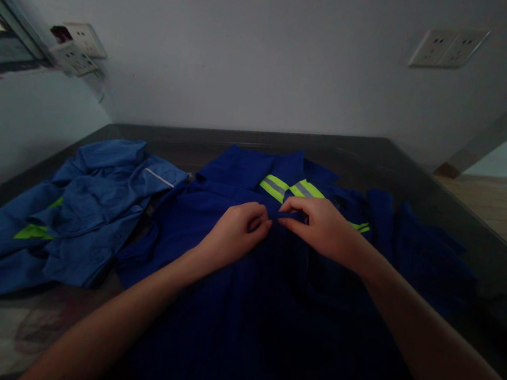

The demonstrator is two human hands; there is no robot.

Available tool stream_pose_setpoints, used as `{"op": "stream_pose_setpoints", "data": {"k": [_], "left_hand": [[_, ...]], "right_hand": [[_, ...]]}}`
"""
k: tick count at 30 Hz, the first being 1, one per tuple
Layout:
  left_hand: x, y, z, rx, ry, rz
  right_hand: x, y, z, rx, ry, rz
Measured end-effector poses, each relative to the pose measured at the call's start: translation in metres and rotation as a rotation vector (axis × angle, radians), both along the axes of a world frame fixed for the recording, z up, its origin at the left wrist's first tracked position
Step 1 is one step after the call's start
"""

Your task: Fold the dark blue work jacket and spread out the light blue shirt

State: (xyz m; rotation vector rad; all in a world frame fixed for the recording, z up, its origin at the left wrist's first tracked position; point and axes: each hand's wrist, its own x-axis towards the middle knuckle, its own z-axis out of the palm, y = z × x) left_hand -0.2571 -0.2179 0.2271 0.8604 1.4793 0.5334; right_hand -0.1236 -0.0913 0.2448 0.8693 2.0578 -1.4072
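- I had the left hand [239, 228] nearly closed, its thumb and forefinger pinched on the cloth of the dark blue jacket [187, 206].
- I had the right hand [320, 226] just beside it, thumb and forefinger brought together on a narrow fold [294, 216] of the same cloth; I could not tell how its other fingers were placed.
- The two hands met almost tip to tip, close to the middle of my view, with the fold running between them.
- The dark blue jacket lay spread on the dark table [360, 147], in front of me and beneath both hands. Its nearer part sank into shadow, so I could not make out its lower edge.
- Just beyond the hands I saw two yellow-and-grey bands, a left one [273, 187] and a right one [308, 189].
- More dark blue cloth [430, 255] lay rumpled on the right side of the table; I could not tell whether it belonged to the same jacket.
- A lighter blue jacket [98, 208] lay crumpled to the left, with a thin white stripe [159, 177] and a yellow patch [36, 231] showing.
- Behind the table stood a pale wall [261, 55], with a double socket [450, 49] high on the right.
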Motion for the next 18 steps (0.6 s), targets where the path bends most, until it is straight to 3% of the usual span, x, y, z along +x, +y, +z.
{"op": "stream_pose_setpoints", "data": {"k": [14,18], "left_hand": [[0.007,-0.004,-0.004,-0.038,-0.007,0.131],[0.002,-0.002,-0.001,0.001,-0.097,0.005]], "right_hand": [[-0.003,-0.011,0.006,0.058,-0.043,0.040],[0.000,-0.003,0.005,0.056,-0.044,0.054]]}}
